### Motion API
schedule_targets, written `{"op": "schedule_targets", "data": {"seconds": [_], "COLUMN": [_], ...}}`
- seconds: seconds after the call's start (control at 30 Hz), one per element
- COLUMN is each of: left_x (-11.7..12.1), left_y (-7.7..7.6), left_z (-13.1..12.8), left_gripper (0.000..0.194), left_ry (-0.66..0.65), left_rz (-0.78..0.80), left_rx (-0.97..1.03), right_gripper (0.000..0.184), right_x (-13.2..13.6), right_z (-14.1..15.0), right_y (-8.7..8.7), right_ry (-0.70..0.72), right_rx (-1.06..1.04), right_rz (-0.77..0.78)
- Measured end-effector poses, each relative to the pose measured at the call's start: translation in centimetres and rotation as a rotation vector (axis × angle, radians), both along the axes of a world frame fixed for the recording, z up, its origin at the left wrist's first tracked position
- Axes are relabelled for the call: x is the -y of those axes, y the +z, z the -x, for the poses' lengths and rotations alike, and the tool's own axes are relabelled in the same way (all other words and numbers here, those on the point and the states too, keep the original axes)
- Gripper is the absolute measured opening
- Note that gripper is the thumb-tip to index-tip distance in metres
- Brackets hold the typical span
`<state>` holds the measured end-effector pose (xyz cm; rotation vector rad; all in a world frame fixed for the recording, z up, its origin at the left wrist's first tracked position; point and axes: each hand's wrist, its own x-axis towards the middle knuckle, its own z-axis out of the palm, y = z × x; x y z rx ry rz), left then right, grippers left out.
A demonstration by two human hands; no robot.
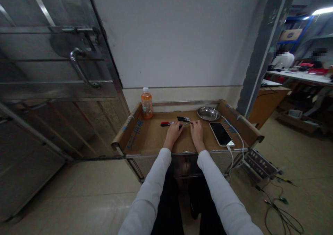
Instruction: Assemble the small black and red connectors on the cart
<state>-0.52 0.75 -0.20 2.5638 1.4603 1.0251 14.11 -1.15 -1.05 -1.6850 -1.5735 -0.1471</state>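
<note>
My left hand (173, 133) is closed, its fingers pinching the dark end of a slim pen (186, 124). The pen reaches across to my right hand (197, 131), whose fingertips are closed on its other end; fine detail is too small to make out. Just left of my left hand lies a red and black pen (165, 124) or several side by side, partly behind the fingers. A few black pens (183, 118) lie together beyond my hands. All rest on a cardboard-lined tray top (153, 141).
At the tray's back left stands an orange drink bottle (147, 105). A steel dish (208, 113) and a phone (222, 134) with a white cable (238, 132) lie on the right. Cardboard walls (240, 122) edge the sides. A power strip (262, 165) and wires are on the floor.
</note>
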Motion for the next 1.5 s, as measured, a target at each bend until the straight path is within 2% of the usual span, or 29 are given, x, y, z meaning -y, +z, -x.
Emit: {"op": "schedule_targets", "data": {"seconds": [0.17,0.27,0.33,0.43,0.57,0.7,0.8,1.03,1.27,1.33,1.5], "left_x": [0.1,0.2,0.4,0.8,1.5,2.3,2.6,2.5,2.0,1.8,0.7], "left_y": [0.2,0.3,0.4,0.7,1.1,0.9,0.7,0.8,0.7,0.6,0.0], "left_z": [0.0,0.0,0.0,0.0,0.0,0.3,0.3,0.1,-0.2,-0.5,-2.5], "left_gripper": [0.01,0.014,0.018,0.022,0.022,0.022,0.026,0.031,0.03,0.027,0.025], "left_ry": [-0.035,-0.037,-0.004,0.104,0.317,0.55,0.614,0.704,0.718,0.666,0.432], "left_rz": [-0.003,-0.012,-0.013,-0.011,-0.035,-0.051,-0.018,0.072,0.039,0.029,-0.007], "left_rx": [0.02,0.038,0.046,0.045,0.047,0.001,-0.002,-0.057,-0.109,-0.124,-0.169], "right_gripper": [0.029,0.035,0.045,0.053,0.054,0.044,0.041,0.043,0.043,0.042,0.038], "right_x": [0.0,0.2,0.5,0.7,0.3,-0.5,-0.6,-0.5,-0.7,-0.6,-0.3], "right_z": [0.2,0.5,0.8,1.1,1.2,1.0,1.0,1.2,1.4,1.4,1.4], "right_y": [0.3,0.8,1.1,1.5,1.0,0.0,-0.4,-0.5,-0.4,-0.3,0.1], "right_ry": [0.048,0.204,0.337,0.387,0.357,0.246,0.19,0.156,0.122,0.118,0.131], "right_rx": [0.02,0.02,0.028,0.02,0.034,0.079,0.162,0.267,0.277,0.277,0.275], "right_rz": [0.001,-0.049,-0.076,-0.081,-0.047,-0.012,0.056,0.19,0.241,0.244,0.21]}}
